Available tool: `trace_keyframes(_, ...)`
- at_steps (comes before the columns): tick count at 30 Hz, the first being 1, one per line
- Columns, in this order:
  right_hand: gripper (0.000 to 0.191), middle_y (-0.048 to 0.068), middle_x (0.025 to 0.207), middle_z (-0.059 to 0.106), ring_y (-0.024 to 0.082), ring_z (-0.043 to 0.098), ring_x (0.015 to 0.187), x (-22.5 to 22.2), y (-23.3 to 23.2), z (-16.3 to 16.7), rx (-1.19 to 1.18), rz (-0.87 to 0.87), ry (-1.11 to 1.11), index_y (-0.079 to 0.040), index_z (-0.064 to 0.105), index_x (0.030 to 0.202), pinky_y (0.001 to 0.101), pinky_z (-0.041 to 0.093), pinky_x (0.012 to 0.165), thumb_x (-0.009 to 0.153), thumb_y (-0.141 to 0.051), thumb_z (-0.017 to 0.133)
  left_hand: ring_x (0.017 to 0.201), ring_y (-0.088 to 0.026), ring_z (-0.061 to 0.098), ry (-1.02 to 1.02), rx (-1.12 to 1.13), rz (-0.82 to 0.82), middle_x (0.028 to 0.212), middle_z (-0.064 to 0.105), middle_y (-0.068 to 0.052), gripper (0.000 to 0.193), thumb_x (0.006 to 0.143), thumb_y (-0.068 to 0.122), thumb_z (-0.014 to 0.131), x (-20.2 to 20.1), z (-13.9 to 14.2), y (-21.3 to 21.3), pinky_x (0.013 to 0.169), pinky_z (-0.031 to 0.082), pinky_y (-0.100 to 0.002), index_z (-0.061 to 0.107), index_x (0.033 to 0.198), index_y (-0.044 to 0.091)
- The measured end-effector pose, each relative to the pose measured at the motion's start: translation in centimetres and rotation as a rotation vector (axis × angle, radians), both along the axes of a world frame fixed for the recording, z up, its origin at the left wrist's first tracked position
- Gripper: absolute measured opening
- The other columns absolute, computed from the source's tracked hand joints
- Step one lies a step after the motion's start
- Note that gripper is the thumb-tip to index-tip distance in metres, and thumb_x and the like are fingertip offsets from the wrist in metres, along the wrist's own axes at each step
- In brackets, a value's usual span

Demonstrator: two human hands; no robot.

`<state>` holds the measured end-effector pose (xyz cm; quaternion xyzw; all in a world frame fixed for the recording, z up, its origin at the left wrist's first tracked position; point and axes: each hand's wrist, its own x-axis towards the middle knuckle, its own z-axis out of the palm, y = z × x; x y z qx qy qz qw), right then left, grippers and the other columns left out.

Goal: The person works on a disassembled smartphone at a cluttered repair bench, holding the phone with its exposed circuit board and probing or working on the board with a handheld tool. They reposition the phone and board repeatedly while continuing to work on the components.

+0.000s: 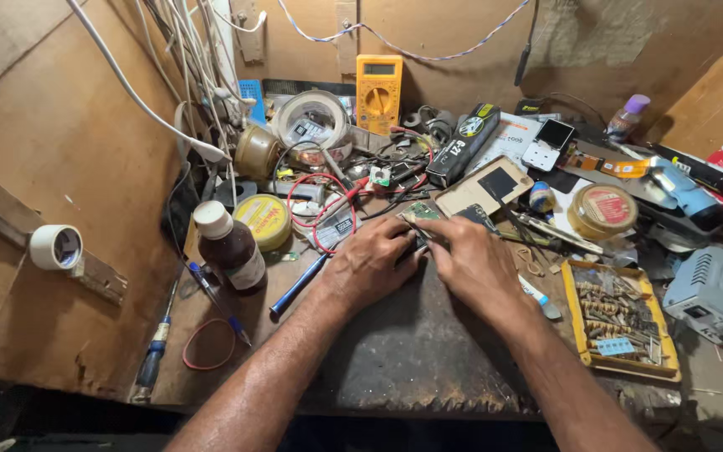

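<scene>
a small green circuit board lies flat on the dark, worn mat at the middle of the bench, just behind the fingertips of both hands. only its far end shows, green with tiny pale parts on top; the rest is hidden under the fingers. the left hand rests knuckles up with its fingers bent onto the board's left side. the right hand lies just beside it, fingers pressed on the board's right side. the two hands almost touch at the fingertips over the board.
</scene>
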<state>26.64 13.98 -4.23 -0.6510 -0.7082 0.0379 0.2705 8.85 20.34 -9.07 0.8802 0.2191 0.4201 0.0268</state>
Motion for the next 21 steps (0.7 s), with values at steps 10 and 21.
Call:
trace_keyframes(10,0.034,0.013,0.104,0.072,0.037,0.068,0.097,0.3,0.2,-0.5,0.031,0.021,-0.001,-0.018,0.074,0.120,0.0475,0.054,0.083,0.088,-0.017,0.065,0.107,-0.031,0.067,0.011,-0.013,-0.013,0.112,0.069,-0.014,0.028,0.083,0.018,0.077,0.0,-0.2,0.3,0.095,0.055,-0.041,0.072,0.105,0.002)
trace_keyframes(21,0.033,0.012,0.100,0.071,0.036,0.068,0.096,0.5,-0.8,-0.5,-0.059,-0.040,0.005,-0.021,0.075,0.119,0.0467,0.053,0.082,0.087,-0.019,0.066,0.108,-0.032,0.067,0.033,-0.053,-0.002,0.110,0.070,-0.014,0.028,0.084,0.019,0.078,0.0,0.1,0.0,0.095,0.054,-0.042,0.073,0.106,0.003)
